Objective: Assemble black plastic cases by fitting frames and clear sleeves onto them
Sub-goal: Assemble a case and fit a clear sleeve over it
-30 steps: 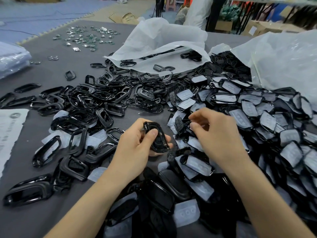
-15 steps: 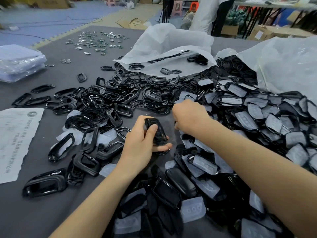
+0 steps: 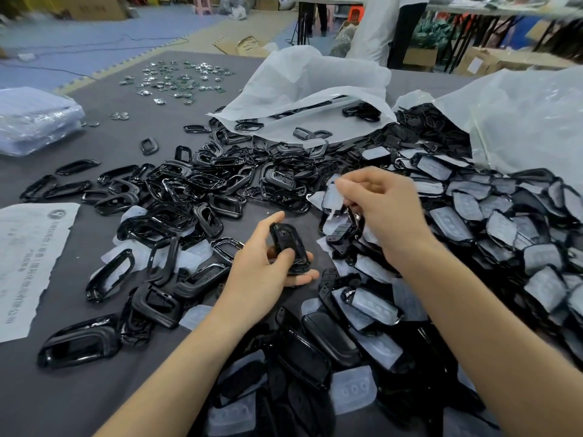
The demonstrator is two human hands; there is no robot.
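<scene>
Head view. I work at a dark grey tabletop (image 3: 79, 392). Its far edge meets a blue foam floor mat (image 3: 79, 36), and beyond that are cardboard boxes (image 3: 419, 55) and a standing person in white (image 3: 375, 29).

Edges and room: grey surface shows at the near left, between one white printed paper sheet (image 3: 28, 263) and the parts, and in a patch ahead of my left grip (image 3: 262, 269). At the far left lies one bundle wrapped in clear plastic (image 3: 34, 121).

Counts: two white plastic bags (image 3: 315, 80) lie open at the far side. Black parts spill from them, too many to count. Glossy black plastic frames (image 3: 205, 190) are heaped in the centre and to the left. Black cases with clear sleeves (image 3: 504, 222) are heaped on the right. Small shiny metal pieces (image 3: 179, 80) are scattered near the far edge.

Hands: my left grip is curled round one black plastic case (image 3: 288, 247), thumb on its face, just above the tabletop. My right grip (image 3: 388, 209), blurred, pinches one clear soft sleeve (image 3: 332, 197) between thumb and fingertips. It is raised over the edge of the right heap, apart from the case.
</scene>
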